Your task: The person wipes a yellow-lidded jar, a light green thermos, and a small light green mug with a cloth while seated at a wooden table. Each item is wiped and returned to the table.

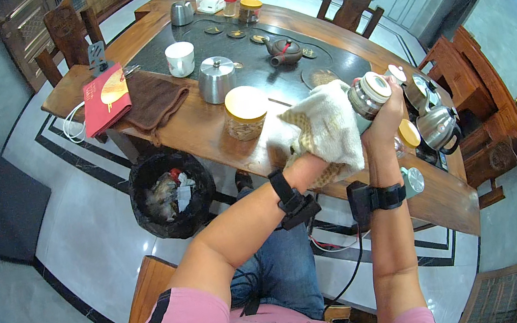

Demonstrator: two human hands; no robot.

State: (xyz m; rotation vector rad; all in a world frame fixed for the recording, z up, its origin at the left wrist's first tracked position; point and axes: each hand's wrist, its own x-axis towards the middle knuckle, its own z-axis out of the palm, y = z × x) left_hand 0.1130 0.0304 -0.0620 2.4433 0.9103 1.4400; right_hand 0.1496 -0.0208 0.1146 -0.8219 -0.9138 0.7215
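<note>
My right hand (386, 121) is wrapped round a small clear jar (366, 101) with a pale lid and silvery rim, tilted above the table's near edge. A white towel (331, 118) with a beige patterned border covers my left hand (309, 170), whose fingers are hidden in the cloth. The towel hangs against the jar's left side. To the left of it, a jar with a yellow lid (246, 105) stands on the table, its contents pale brown. Just beyond my right hand sits another yellow-lidded jar (408, 133), partly hidden by that hand.
On the wooden tea table (436, 200) are a steel canister (216, 81), a white mug (180, 59), a dark teapot (285, 52), a steel kettle (439, 128) and a brown cloth (156, 100). A red bag (106, 99) overhangs the left edge. Below stands a black-lined bin (143, 205).
</note>
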